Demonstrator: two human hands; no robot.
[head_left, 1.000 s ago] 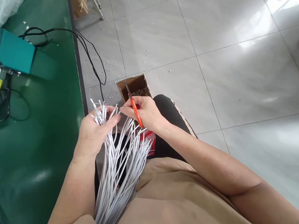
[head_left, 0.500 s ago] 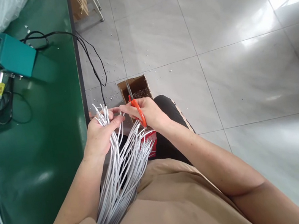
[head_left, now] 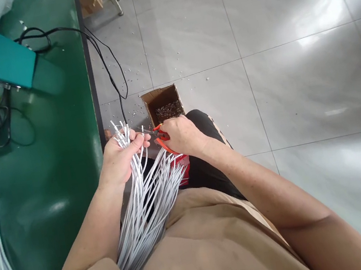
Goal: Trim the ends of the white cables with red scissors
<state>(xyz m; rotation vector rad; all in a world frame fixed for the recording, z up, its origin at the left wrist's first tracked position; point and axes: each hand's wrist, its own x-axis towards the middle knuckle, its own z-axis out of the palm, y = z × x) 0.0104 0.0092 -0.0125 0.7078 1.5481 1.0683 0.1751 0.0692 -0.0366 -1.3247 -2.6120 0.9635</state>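
The right hand (head_left: 182, 135) grips orange-handled scissors (head_left: 158, 135), blades pointing left at the wire tips just beside them. The left hand (head_left: 119, 157) is closed around the bundle of white wires (head_left: 142, 197), whose long axis runs from the lap up to the cardboard box (head_left: 164, 105) on the floor. A second ago the scissors stood upright; now they lie level.

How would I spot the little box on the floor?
Find the green table; past its edge, on the grey tiled floor, just beyond the right hand, stands a small open cardboard box. It alone holds dark scraps.
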